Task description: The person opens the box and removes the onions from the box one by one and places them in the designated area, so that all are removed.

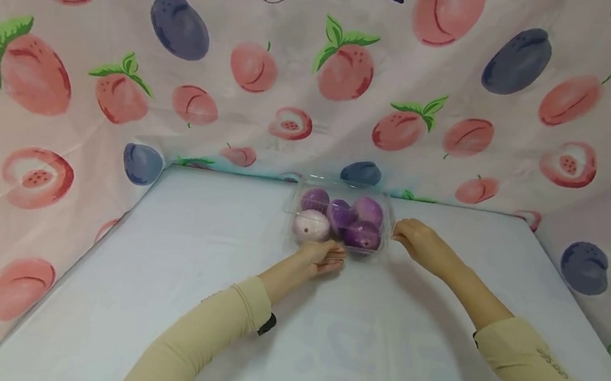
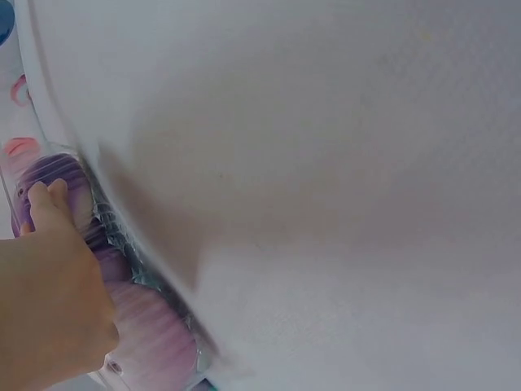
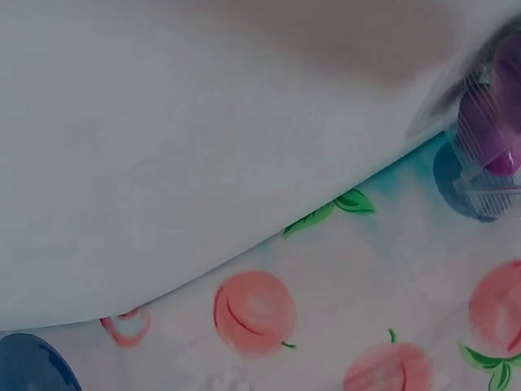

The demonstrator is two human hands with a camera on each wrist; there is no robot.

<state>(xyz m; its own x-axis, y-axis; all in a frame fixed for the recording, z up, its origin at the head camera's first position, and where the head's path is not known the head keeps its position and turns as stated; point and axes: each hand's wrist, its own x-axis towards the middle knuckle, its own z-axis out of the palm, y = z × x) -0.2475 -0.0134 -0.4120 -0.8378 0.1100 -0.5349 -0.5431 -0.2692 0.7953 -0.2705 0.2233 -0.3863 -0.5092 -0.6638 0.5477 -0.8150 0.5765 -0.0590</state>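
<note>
We see pale cloth (image 1: 301, 26) printed with peaches (image 1: 346, 77) enclosing a white table (image 1: 194, 222) on three sides, the light seemingly soft.

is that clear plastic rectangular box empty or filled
Not empty: the clear plastic rectangular box holds five rounded purple and whitish onions, visible through its walls.

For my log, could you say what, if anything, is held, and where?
Cannot be told: left hand at clear container's front, right hand at its right edge.

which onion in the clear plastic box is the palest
The front-left onion in the head view, just beyond the left hand: its skin looks whitish, whereas the other four onions are purple.
</note>
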